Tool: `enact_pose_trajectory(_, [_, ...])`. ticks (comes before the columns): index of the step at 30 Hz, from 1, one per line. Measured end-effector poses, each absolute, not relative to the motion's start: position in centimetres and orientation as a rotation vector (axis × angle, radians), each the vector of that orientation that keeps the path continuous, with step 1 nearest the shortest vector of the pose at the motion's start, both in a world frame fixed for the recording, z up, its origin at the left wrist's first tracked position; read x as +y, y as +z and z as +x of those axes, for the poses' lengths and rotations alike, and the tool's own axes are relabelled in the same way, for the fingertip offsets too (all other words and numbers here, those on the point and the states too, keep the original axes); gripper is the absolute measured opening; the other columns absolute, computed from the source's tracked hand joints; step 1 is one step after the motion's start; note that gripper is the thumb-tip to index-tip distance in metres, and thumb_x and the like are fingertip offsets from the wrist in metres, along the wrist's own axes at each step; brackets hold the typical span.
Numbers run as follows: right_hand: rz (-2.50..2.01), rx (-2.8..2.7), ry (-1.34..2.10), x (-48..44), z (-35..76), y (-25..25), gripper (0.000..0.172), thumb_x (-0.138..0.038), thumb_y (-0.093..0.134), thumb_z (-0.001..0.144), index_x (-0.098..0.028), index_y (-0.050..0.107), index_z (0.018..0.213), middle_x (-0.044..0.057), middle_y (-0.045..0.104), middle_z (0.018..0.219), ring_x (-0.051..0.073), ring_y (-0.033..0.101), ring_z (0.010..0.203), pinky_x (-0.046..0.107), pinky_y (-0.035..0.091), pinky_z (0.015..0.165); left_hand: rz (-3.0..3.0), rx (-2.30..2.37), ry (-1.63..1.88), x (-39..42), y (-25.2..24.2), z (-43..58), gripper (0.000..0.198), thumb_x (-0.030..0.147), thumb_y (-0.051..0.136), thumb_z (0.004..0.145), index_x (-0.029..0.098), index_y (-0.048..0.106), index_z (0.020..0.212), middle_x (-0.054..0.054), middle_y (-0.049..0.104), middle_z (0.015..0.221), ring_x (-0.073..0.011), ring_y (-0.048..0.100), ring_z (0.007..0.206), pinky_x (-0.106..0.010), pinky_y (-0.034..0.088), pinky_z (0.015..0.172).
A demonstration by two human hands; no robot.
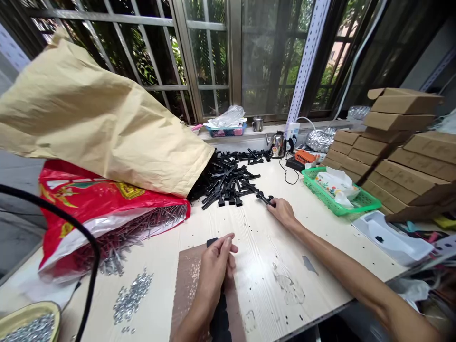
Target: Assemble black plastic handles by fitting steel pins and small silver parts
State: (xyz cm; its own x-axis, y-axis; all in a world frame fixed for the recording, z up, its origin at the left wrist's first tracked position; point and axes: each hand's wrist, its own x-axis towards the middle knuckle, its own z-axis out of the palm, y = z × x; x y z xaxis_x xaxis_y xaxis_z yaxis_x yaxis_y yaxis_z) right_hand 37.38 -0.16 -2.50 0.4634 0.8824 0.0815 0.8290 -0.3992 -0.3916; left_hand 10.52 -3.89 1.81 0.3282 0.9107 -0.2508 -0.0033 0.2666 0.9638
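My right hand (282, 212) reaches forward over the table, fingers closed on the end of a black plastic part (262, 197) at the near edge of a pile of similar black parts (228, 183). My left hand (216, 261) hovers above a brown board (185, 280), thumb and fingers pressed together; whatever they hold, if anything, is hidden. Beneath it, partly covered by the hand and forearm, a row of dark pieces (221, 316) lies along the board. Small shiny metal pieces (132, 297) are scattered to the left.
A red bag (71, 194) spills long metal pins, with a large tan sack (107, 123) above it. At the lower left sit a yellow bowl (53, 311) and a black cable (93, 247). A green basket (333, 204), white tray (392, 237) and cardboard boxes (406, 178) stand right.
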Motion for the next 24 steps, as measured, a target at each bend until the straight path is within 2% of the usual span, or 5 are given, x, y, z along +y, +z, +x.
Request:
enact_pose_trajectory(5, [-1.687,-1.744,0.234,-4.4,30.3,-1.9,0.017,-0.025,0.052,0.085,-0.019,0.059,0.099,0.008,0.061,0.108,0.023,0.054,0.104,0.038,0.043,0.088,0.803,0.823,0.648,-2.2,0.7,13.4,0.054,0.048,0.068,0.073,0.012,0.061,0.112,-0.014,0.067,0.097,-0.0179,0.065,0.077,-0.028,0.051,0.069])
enact_pose_trajectory(10, [-1.247,-1.863,0.695,-2.8,26.4,-0.6,0.055,-0.016,0.051,0.083,-0.024,0.034,0.135,0.008,0.061,0.114,0.02,0.059,0.098,0.036,0.05,0.079,0.602,0.756,0.881,0.1,-1.5,13.5,0.049,0.045,0.068,0.074,0.011,0.062,0.109,-0.011,0.068,0.086,-0.0201,0.065,0.078,-0.031,0.052,0.072])
enact_pose_trajectory(12, [-1.343,-1.835,0.675,0.5,27.8,-0.2,0.055,-0.015,0.042,0.088,-0.024,0.026,0.14,0.008,0.061,0.117,0.018,0.059,0.098,0.032,0.049,0.076,0.574,0.784,0.955,0.9,-2.0,12.7,0.051,0.042,0.07,0.073,0.013,0.058,0.114,-0.007,0.066,0.079,-0.0171,0.064,0.069,-0.031,0.053,0.068])
enact_pose_trajectory(18, [-1.982,-1.96,0.112,9.5,33.3,-1.2,0.039,-0.005,0.039,0.085,-0.02,0.058,0.115,0.01,0.063,0.111,0.023,0.053,0.1,0.034,0.043,0.083,0.594,0.719,0.991,1.6,-2.0,11.3,0.065,0.032,0.071,0.074,0.021,0.045,0.132,0.004,0.055,0.066,-0.008,0.054,0.054,-0.031,0.054,0.067])
enact_pose_trajectory(24, [-1.991,-1.851,0.178,6.2,31.7,-1.4,0.022,-0.021,0.045,0.088,-0.014,0.06,0.101,0.01,0.064,0.093,0.019,0.059,0.084,0.03,0.046,0.072,0.545,0.758,1.031,2.2,-1.9,10.9,0.064,0.035,0.067,0.078,0.022,0.041,0.135,-0.012,0.067,0.099,-0.0176,0.066,0.082,-0.033,0.054,0.076])
